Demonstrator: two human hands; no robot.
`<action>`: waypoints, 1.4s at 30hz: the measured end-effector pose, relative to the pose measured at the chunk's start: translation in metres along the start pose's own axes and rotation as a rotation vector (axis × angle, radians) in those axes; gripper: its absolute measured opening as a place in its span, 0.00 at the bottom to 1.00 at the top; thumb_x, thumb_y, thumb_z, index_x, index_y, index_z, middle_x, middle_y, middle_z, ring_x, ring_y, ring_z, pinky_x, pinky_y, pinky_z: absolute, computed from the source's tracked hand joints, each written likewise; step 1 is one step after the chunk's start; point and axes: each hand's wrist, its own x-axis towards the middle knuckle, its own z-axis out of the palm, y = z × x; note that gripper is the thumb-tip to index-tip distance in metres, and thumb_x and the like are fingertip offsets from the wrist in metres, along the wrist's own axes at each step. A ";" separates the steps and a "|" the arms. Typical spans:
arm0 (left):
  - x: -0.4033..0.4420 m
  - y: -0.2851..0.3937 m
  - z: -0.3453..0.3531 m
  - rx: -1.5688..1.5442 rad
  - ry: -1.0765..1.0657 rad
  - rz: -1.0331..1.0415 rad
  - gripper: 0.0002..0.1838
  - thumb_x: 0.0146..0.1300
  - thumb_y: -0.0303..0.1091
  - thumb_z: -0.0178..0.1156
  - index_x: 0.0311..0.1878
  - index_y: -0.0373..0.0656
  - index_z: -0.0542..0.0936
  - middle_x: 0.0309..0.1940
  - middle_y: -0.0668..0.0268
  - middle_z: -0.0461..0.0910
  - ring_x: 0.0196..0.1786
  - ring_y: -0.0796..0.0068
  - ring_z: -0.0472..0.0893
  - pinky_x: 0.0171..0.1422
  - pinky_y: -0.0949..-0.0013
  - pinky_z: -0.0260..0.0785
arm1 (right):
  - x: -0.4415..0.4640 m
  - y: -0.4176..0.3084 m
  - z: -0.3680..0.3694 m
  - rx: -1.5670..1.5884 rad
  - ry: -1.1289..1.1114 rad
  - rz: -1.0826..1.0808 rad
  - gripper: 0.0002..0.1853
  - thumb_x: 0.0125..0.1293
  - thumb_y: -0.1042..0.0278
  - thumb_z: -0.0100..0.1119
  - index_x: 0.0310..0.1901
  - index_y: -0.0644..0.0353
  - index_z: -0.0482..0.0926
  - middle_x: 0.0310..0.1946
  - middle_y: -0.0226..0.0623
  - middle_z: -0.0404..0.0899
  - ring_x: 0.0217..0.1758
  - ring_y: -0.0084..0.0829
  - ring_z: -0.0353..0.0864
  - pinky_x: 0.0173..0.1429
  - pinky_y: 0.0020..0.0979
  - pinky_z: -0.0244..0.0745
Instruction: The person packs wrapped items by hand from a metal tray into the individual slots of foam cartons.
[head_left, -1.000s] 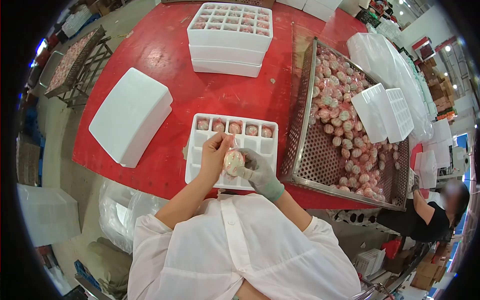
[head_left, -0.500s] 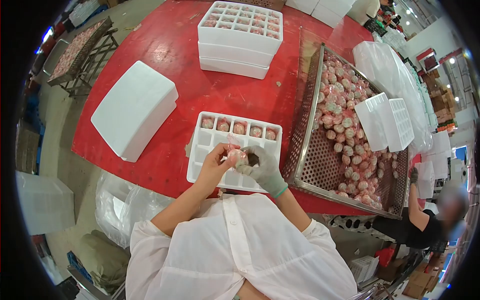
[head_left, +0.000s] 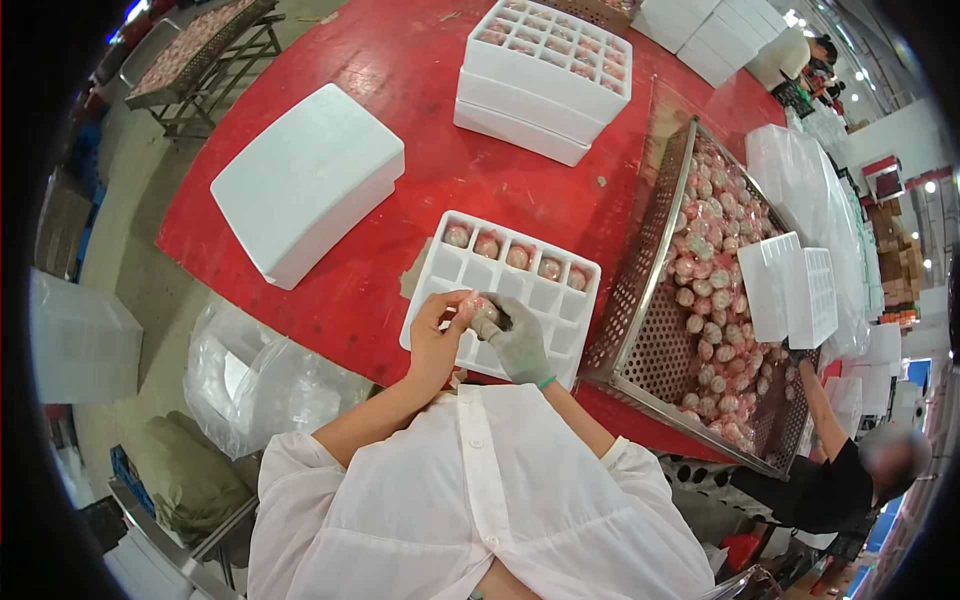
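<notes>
Over the near part of a white compartment tray (head_left: 450,268), my bare left hand (head_left: 437,335) pinches a round wrapped item (head_left: 482,309) in clear and red film. My right hand (head_left: 517,340), in a grey glove with a green cuff, curls round the other side of the same item. The tray's far row holds several similar wrapped items (head_left: 518,257); visible compartments nearer me hold nothing, and my hands hide some of them.
Right of the tray is a perforated metal bin (head_left: 640,330) of wrapped items, with white trays (head_left: 790,290) on top. Stacked foam boxes (head_left: 530,110) stand behind, a white foam box (head_left: 305,180) at left. A co-worker (head_left: 850,475) is at far right.
The view has turned, so the table's contents appear shifted right. Both hands have closed in more around the wrapped item. The co-worker's arm now reaches toward the bin's edge.
</notes>
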 end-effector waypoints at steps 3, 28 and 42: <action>0.002 0.002 -0.005 0.150 0.013 0.072 0.16 0.68 0.24 0.51 0.58 0.39 0.75 0.46 0.63 0.77 0.44 0.76 0.77 0.49 0.75 0.71 | 0.009 -0.008 0.011 -0.072 0.064 0.017 0.20 0.58 0.65 0.68 0.46 0.69 0.76 0.43 0.44 0.79 0.43 0.28 0.80 0.46 0.29 0.77; 0.053 -0.111 -0.049 0.701 0.140 0.309 0.23 0.56 0.20 0.56 0.57 0.34 0.70 0.52 0.48 0.71 0.58 0.48 0.70 0.64 0.55 0.63 | 0.118 -0.009 0.061 -1.213 -0.297 -0.315 0.12 0.57 0.61 0.57 0.35 0.59 0.84 0.37 0.49 0.83 0.47 0.47 0.81 0.50 0.45 0.76; 0.055 -0.096 -0.047 0.721 -0.022 0.328 0.19 0.61 0.20 0.50 0.57 0.30 0.67 0.50 0.45 0.67 0.54 0.44 0.69 0.60 0.53 0.62 | 0.020 -0.048 -0.202 -0.648 0.461 -0.319 0.10 0.58 0.63 0.57 0.35 0.59 0.82 0.37 0.44 0.81 0.45 0.45 0.79 0.51 0.41 0.75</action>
